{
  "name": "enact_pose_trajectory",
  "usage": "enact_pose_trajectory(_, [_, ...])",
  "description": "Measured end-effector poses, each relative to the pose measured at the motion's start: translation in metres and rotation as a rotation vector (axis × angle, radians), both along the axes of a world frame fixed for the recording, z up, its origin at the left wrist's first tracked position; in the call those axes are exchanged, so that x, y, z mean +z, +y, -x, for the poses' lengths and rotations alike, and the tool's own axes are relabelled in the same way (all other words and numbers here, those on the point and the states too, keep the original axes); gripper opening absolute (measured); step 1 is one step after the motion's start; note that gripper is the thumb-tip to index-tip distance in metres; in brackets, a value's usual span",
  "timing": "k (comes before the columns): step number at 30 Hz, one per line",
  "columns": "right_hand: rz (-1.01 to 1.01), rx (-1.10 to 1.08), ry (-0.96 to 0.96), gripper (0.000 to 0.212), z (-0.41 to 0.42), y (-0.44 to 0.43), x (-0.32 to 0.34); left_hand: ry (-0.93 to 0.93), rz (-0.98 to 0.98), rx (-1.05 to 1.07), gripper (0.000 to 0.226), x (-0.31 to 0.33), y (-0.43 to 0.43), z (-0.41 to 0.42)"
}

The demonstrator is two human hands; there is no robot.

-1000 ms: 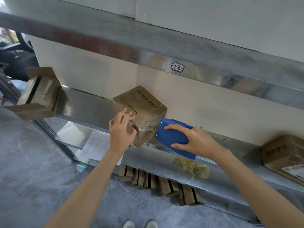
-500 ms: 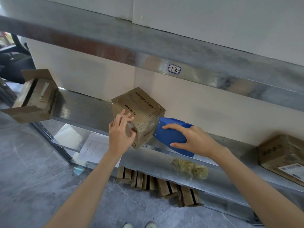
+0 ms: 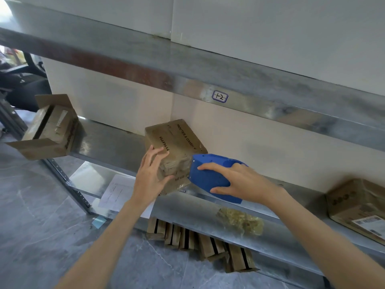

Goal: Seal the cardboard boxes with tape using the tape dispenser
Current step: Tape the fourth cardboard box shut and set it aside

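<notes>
Shelf (image 3: 108, 142) of steel against cream wall (image 3: 250, 138)

Shelf (image 3: 108, 140): bare grey metal along the wall.
Left end: open box (image 3: 50, 130), flaps out.
Middle: taped box (image 3: 177, 140) tilted at the front edge, blue tape dispenser (image 3: 208, 178) just beside it.
Front right: crumpled tape wad (image 3: 239, 222).
Far right: labelled box (image 3: 354, 203).
Floor (image 3: 41, 205), under the shelf: flattened cardboard pieces (image 3: 200, 240).

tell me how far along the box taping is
Done, it seems: the right box lies closed, glossy with tape. In hand: the left hand grips the tilted middle box while the right hand holds the blue tape dispenser against its side. Left: the left box, its flaps open.
</notes>
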State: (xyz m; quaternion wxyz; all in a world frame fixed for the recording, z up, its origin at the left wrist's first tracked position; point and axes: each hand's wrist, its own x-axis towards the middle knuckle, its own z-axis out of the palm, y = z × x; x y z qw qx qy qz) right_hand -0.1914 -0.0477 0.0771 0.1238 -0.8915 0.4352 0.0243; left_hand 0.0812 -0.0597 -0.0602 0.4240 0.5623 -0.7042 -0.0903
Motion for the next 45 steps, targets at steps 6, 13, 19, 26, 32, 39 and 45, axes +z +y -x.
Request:
enact_pose_trajectory(6, [0.144, 0.136, 0.062, 0.057, -0.032, -0.003, 0.001, 0.007, -0.118, -0.209, 0.07, 0.017, -0.007, -0.043])
enact_pose_trajectory(13, [0.068, 0.14, 0.016, 0.055, -0.027, -0.013, 0.001, 0.007, -0.137, -0.233, 0.068, 0.016, -0.01, -0.048])
enact_pose_trajectory(19, [0.016, 0.135, -0.023, 0.052, -0.017, -0.017, 0.003, -0.003, -0.148, -0.215, 0.068, 0.019, -0.011, -0.047])
enact_pose_trajectory(26, [-0.016, 0.124, -0.05, 0.051, 0.0, -0.02, 0.005, -0.004, -0.156, -0.219, 0.067, 0.019, -0.012, -0.047])
enact_pose_trajectory(32, [-0.034, 0.108, -0.039, 0.051, 0.015, -0.023, 0.003, -0.005, -0.167, -0.217, 0.066, 0.018, -0.012, -0.048])
enact_pose_trajectory(39, [-0.05, 0.084, -0.025, 0.052, 0.037, -0.024, 0.001, -0.004, -0.181, -0.205, 0.067, 0.018, -0.014, -0.048])
enact_pose_trajectory(45, [-0.032, 0.036, -0.013, 0.054, 0.05, -0.02, 0.001, -0.016, -0.193, -0.199, 0.068, 0.02, -0.015, -0.048])
